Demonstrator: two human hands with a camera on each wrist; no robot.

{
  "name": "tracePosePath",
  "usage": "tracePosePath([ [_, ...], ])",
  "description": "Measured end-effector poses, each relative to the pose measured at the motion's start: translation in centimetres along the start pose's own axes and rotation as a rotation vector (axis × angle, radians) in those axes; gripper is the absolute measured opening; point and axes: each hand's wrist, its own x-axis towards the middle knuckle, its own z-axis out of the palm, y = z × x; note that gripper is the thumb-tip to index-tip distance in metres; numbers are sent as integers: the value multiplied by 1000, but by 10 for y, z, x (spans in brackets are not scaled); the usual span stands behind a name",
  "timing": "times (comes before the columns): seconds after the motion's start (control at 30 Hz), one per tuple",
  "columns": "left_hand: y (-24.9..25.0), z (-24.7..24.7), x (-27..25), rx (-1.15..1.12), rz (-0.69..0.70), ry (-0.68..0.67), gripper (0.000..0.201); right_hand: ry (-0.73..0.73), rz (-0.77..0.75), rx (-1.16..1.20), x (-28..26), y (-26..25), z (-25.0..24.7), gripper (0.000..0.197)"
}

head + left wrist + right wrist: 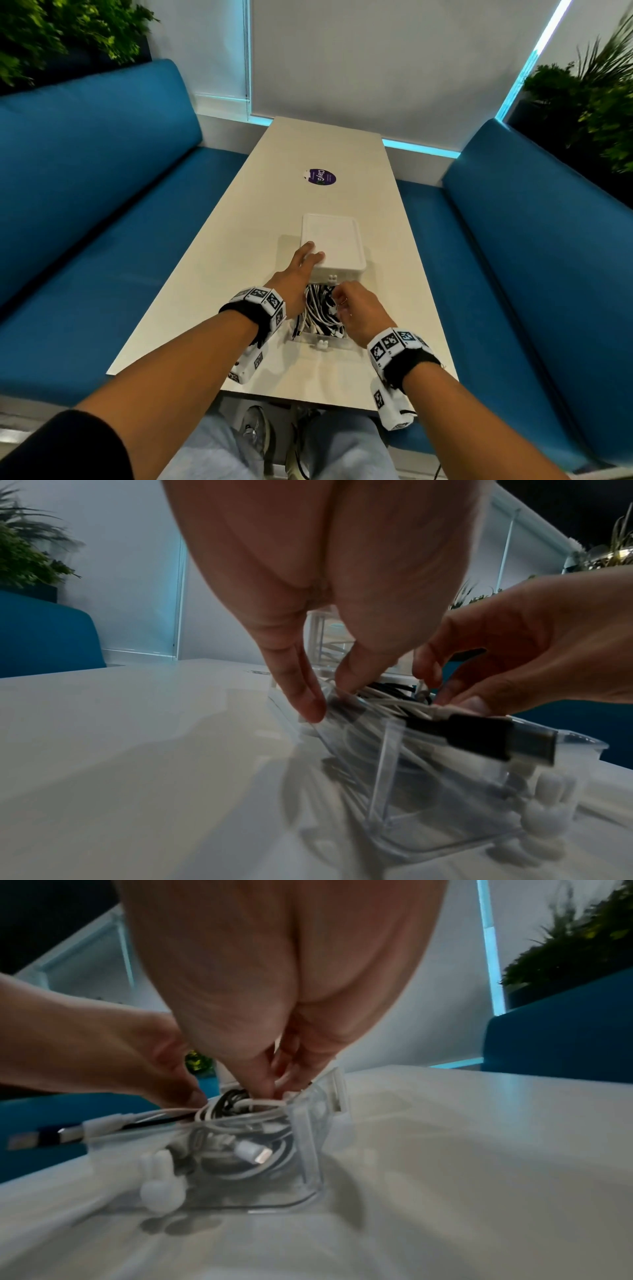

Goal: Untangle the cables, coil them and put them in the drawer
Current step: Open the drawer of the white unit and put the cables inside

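Both bare forearms, each strapped with a marker-covered wrist band (261, 301), are stretched forward over a long white table (212, 274) set between two blue benches (85, 192). A small clear drawer unit (330, 246) is seen standing on the table, its transparent drawer (308, 1150) pulled out toward the person. The left hand (297, 274) is laid with straight fingers along the unit's near left corner, nothing being gripped. The right hand (356, 315) is dipped into the drawer, fingers curled and pinched on the tangled black and white cables (320, 313) lying inside. A black USB plug (507, 739) is left hanging over the drawer's rim.
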Motion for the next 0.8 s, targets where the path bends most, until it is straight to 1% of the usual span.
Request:
tracePosePath([
  [0.13, 0, -1, 0, 11, -2, -13, 100, 99, 43, 70, -1, 5, 1, 29],
  [0.2, -1, -1, 1, 7, 3, -16, 100, 150, 35, 97, -6, 11, 0, 26],
  [0.3, -3, -1, 1, 4, 16, -20, 99, 219, 28, 58, -15, 22, 0, 22],
  [0.4, -4, 0, 3, 4, 29, -18, 97, 204, 69, 0, -22, 25, -3, 15],
  [0.5, -6, 1, 5, 6, 23, -18, 97, 163, 106, 39, -28, 24, -5, 11],
  [0.6, -8, 3, 5, 7, 29, -9, 96, 135, 184, -97, -26, 20, -4, 9],
  [0.67, -10, 7, 4, 5, 41, 6, 93, 91, 245, -175, -19, 9, -6, 15],
  [0.73, -11, 8, 4, -1, 47, 27, 91, 29, 257, -176, -12, -12, -6, 27],
  [0.8, -10, 8, 3, -17, 46, 37, 89, -4, 271, -159, -7, -34, 0, 51],
])
